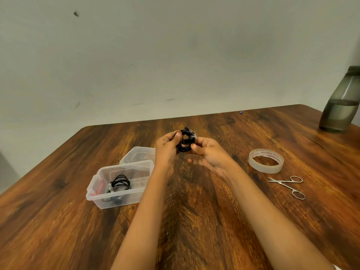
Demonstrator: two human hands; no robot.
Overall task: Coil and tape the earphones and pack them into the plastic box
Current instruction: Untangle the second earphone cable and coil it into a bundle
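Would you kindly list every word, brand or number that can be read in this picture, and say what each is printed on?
"WONDER-555": red print on the inner core of the tape roll. It is repeated around the ring, and the letters after and beside it are too blurred to read.
No readable text shows on the plastic box, the scissors or the bottle.

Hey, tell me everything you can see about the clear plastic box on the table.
The plastic box is clear, rectangular and open, with a lipped rim and a tab at its left end. It stands upright on the wooden table, just left of the person's left forearm. Its lid, also clear, lies right behind it. Inside are coiled black earphones and a red item at the left end, too blurred to identify.
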